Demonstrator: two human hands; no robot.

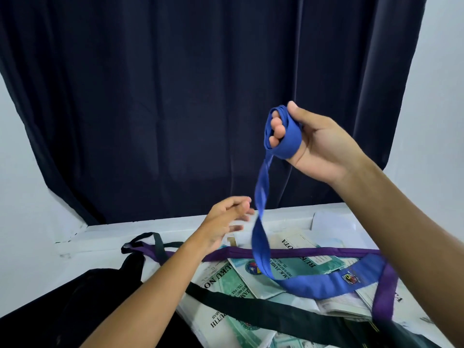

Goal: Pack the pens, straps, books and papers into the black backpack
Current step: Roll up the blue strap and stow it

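Head view gives me the blue strap (282, 131) first: several turns of it are wound around the fingers of my right hand (313, 144), raised high in front of the dark curtain (200, 84). My fingers are curled inside the coil and my thumb presses on its top, so that hand is gripping the strap. From the coil the loose length hangs down twisting, then lands on the pile on the table, where its flat end with a small stitched badge lies across the books (251, 280).

My left hand (226, 222) is lower, just beside the hanging length, fingers loosely extended and slightly blurred; I cannot tell whether a fingertip touches the strap, but it holds nothing.

Under the blue strap, a purple strap (288, 252) runs across the pile and bends down on the right side. A black strap (263, 310) lies diagonally over the green-and-white books nearer me, and another thin dark strap loops near the far left of the pile. Loose white papers (331, 222) sit at the far side of the pile. The black backpack (75, 305) lies at the lower left on the white table (50, 259), touching the edge of the pile.
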